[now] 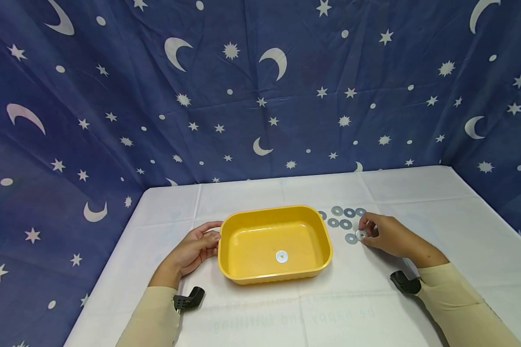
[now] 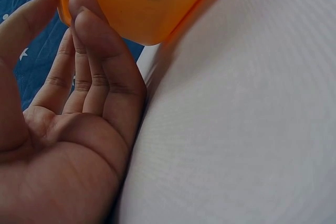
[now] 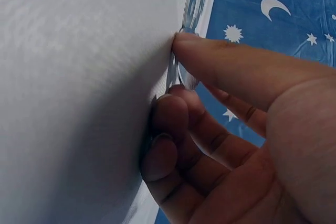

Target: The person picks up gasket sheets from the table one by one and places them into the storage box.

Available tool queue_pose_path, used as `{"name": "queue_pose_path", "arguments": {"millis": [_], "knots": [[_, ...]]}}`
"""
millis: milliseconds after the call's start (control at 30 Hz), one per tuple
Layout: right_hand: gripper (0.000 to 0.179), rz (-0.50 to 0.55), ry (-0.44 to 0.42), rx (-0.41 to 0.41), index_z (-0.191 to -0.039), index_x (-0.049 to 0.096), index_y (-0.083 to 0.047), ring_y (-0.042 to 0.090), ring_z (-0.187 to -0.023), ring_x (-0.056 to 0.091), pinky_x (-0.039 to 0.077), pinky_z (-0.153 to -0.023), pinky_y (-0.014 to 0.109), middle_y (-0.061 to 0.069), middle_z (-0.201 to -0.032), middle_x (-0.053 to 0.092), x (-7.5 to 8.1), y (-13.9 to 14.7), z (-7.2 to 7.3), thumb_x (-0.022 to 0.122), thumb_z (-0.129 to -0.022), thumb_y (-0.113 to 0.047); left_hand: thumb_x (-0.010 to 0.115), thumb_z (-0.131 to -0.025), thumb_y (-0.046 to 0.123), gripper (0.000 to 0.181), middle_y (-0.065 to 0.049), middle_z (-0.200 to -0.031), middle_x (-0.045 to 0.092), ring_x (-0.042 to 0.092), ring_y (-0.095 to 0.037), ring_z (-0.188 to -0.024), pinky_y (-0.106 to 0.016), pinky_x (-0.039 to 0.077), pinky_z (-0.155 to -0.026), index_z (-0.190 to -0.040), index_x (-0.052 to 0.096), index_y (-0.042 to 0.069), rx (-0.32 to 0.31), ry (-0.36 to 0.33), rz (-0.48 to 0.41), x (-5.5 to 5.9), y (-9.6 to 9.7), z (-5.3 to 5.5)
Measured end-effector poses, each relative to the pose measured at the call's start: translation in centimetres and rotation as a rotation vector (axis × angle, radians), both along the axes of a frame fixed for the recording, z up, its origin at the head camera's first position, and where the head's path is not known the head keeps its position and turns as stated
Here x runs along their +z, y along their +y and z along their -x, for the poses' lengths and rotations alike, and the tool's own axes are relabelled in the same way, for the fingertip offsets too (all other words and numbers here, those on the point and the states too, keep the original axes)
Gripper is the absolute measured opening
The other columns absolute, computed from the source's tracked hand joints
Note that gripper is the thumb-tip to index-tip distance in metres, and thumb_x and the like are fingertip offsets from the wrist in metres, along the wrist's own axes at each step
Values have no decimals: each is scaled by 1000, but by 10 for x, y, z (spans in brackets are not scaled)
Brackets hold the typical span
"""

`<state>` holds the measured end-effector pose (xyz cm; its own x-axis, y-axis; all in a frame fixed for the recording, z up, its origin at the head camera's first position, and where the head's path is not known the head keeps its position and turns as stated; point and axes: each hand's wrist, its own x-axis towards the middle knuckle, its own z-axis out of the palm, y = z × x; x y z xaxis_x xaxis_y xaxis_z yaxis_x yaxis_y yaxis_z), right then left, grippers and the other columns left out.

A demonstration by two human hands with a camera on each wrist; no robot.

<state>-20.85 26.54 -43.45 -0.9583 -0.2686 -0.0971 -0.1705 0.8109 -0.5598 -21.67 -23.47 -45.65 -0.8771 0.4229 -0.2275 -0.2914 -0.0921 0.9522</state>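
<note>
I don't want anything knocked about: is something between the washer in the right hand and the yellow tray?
Yes, but low: a loose washer lies flat on the white cloth just left of the pinched washer in the right hand, then comes the raised right rim of the yellow tray. Nothing visible taller stands between them.

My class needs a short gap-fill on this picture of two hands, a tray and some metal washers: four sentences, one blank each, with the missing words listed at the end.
1. In the head view, the tray is coloured ____.
2. Exactly ____ washer lies inside the tray.
3. The left hand touches the tray while the right hand pinches a ____.
4. The blue cloth shows white stars, dots and crescent ____.

Missing words: yellow; one; washer; moons.
</note>
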Motion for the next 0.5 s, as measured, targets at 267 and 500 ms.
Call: {"name": "queue_pose_path", "arguments": {"millis": [267, 500], "knots": [[30, -16, -12, 12, -104, 60, -11, 16, -73, 51, 44, -60, 25, 2, -82, 57, 4, -2, -2, 80, -81, -8, 61, -100, 13, 53, 3, -102, 67, 68, -10, -87, -25, 59, -82, -146, 38, 6, -1, 5, -3, 0, 0, 0], [26, -18, 15, 22, -103, 63, -12, 16, -73, 52, 45, -60, 24, 0, -81, 59, 6, -1, -2, 78, -83, -8, 62, -99, 15, 54, 2, -103, 67, 68, -11, -87, -26, 59, -82, -147, 38, 6, 3, 5, 6, 0, 0, -1]]}}
